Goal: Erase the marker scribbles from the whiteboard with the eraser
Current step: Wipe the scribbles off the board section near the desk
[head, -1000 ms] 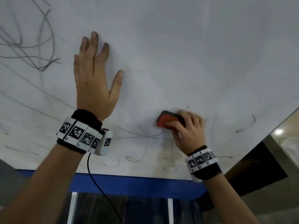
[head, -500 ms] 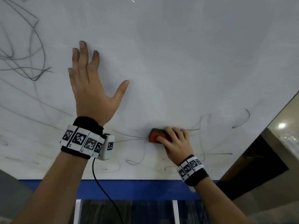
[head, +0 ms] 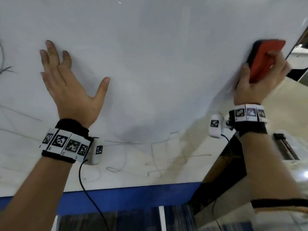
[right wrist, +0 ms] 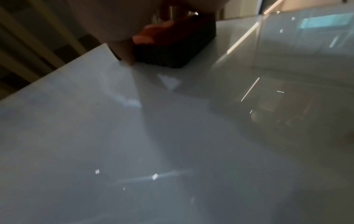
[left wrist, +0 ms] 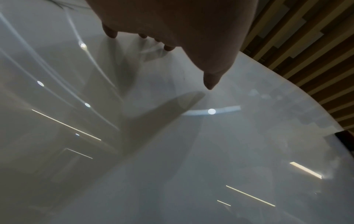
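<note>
Right hand [head: 260,75]: the fingers [head: 275,54] are curled over the red back of the eraser [head: 265,59], with the thumb braced on its opposite side, so the block is gripped from both flanks. The eraser's dark pad faces the whiteboard [head: 158,64] and lies against it near the board's upper right edge. The right wrist view confirms this: the dark pad of the eraser [right wrist: 172,50] sits flat on the glossy surface, and one fingertip beside it also touches the board. The eraser is motion-blurred in the head view.

Left hand [head: 70,84]: the fingers [head: 51,55] are straight and loosely spread, thumb held wide to the right, holding nothing. The fingertips rest on the board at its left-centre; the left wrist view shows the tips meeting their reflections on the surface, while the palm stands slightly off it.

Scribbles [head: 155,160]: thin dark marker lines run in loops and strokes across the lower band of the board, below both hands and well apart from the eraser. A further dense cluster shows at the far left edge, left of the left hand. The wide area between the two hands shows only faint grey smudging.

Both wrists carry black bands with white patterned tags and a small white camera unit; a black cable [head: 90,194] hangs from the left unit. A blue strip [head: 116,199] borders the board's lower edge.
</note>
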`<state>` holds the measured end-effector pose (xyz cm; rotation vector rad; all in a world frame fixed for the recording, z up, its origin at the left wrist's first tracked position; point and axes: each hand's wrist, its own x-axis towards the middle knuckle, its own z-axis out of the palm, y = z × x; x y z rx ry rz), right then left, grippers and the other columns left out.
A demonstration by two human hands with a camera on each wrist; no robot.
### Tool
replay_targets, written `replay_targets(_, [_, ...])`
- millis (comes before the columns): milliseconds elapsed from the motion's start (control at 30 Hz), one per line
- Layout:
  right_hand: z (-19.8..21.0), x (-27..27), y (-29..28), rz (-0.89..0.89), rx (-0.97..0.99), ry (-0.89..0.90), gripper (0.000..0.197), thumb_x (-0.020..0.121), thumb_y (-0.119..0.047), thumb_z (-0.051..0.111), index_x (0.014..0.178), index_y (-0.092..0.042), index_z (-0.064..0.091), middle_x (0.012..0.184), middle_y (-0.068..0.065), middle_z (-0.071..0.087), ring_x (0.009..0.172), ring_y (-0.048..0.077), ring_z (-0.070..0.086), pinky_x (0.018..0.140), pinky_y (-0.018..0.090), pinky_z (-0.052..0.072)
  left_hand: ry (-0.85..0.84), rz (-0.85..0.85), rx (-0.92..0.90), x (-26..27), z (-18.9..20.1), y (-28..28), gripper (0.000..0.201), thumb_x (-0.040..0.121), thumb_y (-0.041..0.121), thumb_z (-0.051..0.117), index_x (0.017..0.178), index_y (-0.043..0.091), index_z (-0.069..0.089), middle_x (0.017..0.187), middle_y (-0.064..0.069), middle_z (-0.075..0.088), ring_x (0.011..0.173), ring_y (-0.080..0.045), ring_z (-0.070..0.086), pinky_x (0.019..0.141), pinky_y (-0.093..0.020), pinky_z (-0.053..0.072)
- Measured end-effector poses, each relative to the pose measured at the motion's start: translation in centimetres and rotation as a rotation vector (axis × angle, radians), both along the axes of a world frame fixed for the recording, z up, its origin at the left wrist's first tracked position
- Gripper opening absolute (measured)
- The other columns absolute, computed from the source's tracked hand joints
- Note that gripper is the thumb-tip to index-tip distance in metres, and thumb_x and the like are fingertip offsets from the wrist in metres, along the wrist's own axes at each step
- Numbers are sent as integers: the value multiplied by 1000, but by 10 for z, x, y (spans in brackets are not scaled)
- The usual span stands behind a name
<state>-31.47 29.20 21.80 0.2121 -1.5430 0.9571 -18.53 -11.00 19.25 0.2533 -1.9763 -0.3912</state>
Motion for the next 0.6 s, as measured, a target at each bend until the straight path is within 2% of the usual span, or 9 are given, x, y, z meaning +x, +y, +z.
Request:
replay_targets(33, [0, -1, -3, -16, -34, 9, 47, 86, -20, 75, 125, 0, 59, 123, 22, 52, 116, 13, 46, 103, 23, 38, -2, 8, -10, 0, -1, 2, 101, 97, 70, 57, 158, -3, 26, 170, -26, 13, 159, -45, 10, 127, -54, 9])
replay_targets(100, [-44, 4, -19, -1, -24, -61, 46, 88, -19, 74, 127, -1, 57, 127, 24, 48, 120, 22, 47, 104, 35, 42, 2, 7, -2, -2, 0, 3, 102, 97, 70, 57, 159, -3, 24, 169, -28, 12, 158, -46, 9, 127, -55, 8])
replay_targets(167, [-130, 26, -38, 75, 9, -253, 46, 87, -18, 73, 126, -6, 52, 131, 23, 43, 121, 34, 46, 102, 50, 44, -7, 4, 4, -3, -1, 3, 102, 96, 71, 56, 159, -3, 23, 170, -27, 10, 159, -46, 8, 127, -54, 6])
replay_targets(233, [-213, 55, -53, 131, 43, -458, 46, 85, -20, 72, 123, -12, 48, 132, 19, 40, 119, 36, 46, 98, 57, 46, -21, 9, -9, -3, -1, 1, 104, 96, 73, 54, 160, -3, 23, 170, -27, 10, 159, -45, 10, 128, -55, 9])
replay_targets(300, [-259, 72, -58, 143, 70, -596, 43, 82, -26, 70, 118, -16, 46, 132, 17, 40, 117, 35, 46, 97, 60, 46, -30, 17, -30, -1, -1, -1, 104, 96, 73, 53, 160, -3, 23, 169, -27, 11, 158, -45, 12, 128, -56, 15])
replay_targets(367, [-258, 71, -56, 140, 67, -609, 41, 77, -22, 72, 110, -18, 47, 130, 16, 41, 115, 37, 48, 96, 61, 47, -28, 25, -41, 0, -1, -5, 103, 96, 73, 52, 159, -4, 25, 169, -27, 13, 158, -45, 14, 128, -54, 16])
replay_targets(433, [-233, 62, -46, 132, 25, -553, 41, 74, -17, 73, 106, -17, 49, 127, 20, 44, 111, 39, 51, 94, 60, 49, -32, 22, -54, 1, -3, -9, 103, 97, 73, 52, 160, -2, 24, 169, -26, 15, 158, -43, 15, 129, -51, 16])
replay_targets(500, [-186, 46, -30, 68, -37, -441, 42, 75, -21, 72, 110, -13, 51, 121, 24, 48, 108, 39, 53, 94, 57, 48, -60, 31, -48, -1, -4, -12, 104, 96, 76, 49, 161, 0, 22, 170, -24, 16, 158, -42, 14, 129, -51, 16])
replay_targets(600, [-96, 16, -2, 12, -162, -231, 48, 78, -19, 74, 119, -2, 55, 121, 22, 50, 110, 30, 53, 95, 49, 48, -97, 64, -29, -5, -6, -12, 107, 95, 81, 43, 163, 2, 16, 170, -22, 16, 158, -42, 14, 129, -52, 14])
